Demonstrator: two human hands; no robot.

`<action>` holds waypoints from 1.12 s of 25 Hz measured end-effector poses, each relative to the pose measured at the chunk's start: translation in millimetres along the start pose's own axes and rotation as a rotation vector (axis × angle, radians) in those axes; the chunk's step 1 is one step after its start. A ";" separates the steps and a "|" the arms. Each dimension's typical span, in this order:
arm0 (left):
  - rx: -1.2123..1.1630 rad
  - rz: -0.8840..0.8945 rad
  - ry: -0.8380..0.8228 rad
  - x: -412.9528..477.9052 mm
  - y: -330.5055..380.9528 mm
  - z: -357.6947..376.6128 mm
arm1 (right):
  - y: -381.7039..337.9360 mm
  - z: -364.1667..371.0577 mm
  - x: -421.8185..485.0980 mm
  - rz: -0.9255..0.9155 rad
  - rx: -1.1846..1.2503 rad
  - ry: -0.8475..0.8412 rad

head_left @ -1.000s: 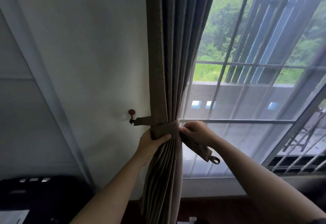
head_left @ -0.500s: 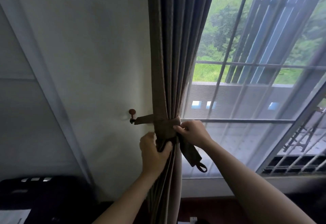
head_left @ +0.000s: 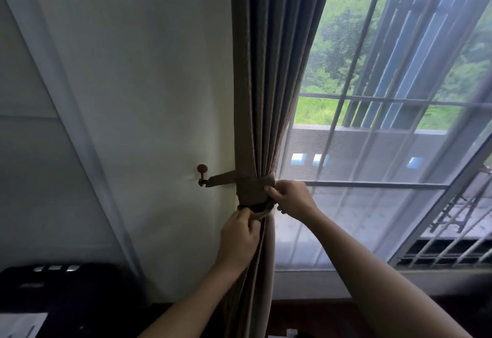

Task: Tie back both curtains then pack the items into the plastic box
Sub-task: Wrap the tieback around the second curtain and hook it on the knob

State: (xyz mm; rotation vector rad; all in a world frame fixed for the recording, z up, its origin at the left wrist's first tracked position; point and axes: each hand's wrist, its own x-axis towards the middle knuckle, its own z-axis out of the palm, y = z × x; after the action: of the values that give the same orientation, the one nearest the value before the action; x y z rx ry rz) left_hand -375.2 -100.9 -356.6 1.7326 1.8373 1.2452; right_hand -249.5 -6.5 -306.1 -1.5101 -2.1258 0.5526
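A brown curtain (head_left: 266, 76) hangs gathered in folds at the left side of the window. A matching fabric tieback (head_left: 251, 187) is wrapped around it and runs left to a small round-headed wall hook (head_left: 202, 171). My right hand (head_left: 291, 196) pinches the tieback's right side at the wrap. My left hand (head_left: 239, 236) sits just below the wrap, fingers closed on the tieback's loose end against the curtain. The plastic box is not in view.
A sheer white curtain (head_left: 372, 204) covers the barred window (head_left: 386, 98) on the right. A dark piece of furniture (head_left: 66, 289) stands at lower left, with a white sheet (head_left: 18, 324) at the corner. The white wall (head_left: 133, 98) lies behind the hook.
The tieback's loose end with its ring, hanging below my right hand before, is now drawn under the wrap. My left hand dropped lower and took hold of it.
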 end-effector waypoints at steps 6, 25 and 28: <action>-0.133 0.066 -0.128 10.5 -25.5 -39.0 | -6.4 20.4 6.4 -0.012 0.147 0.126; -0.802 -0.299 -0.173 93.8 -129.6 -91.3 | -30.4 48.4 14.1 -0.045 0.207 0.238; -0.927 -0.349 -0.243 106.0 -138.9 -85.0 | -36.2 48.6 11.5 0.004 0.199 0.262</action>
State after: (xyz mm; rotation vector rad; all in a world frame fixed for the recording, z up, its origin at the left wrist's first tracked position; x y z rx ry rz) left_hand -549.2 -17.6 -379.9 0.9462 1.0635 1.3413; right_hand -308.7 -9.4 -323.0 -1.3935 -1.8134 0.5195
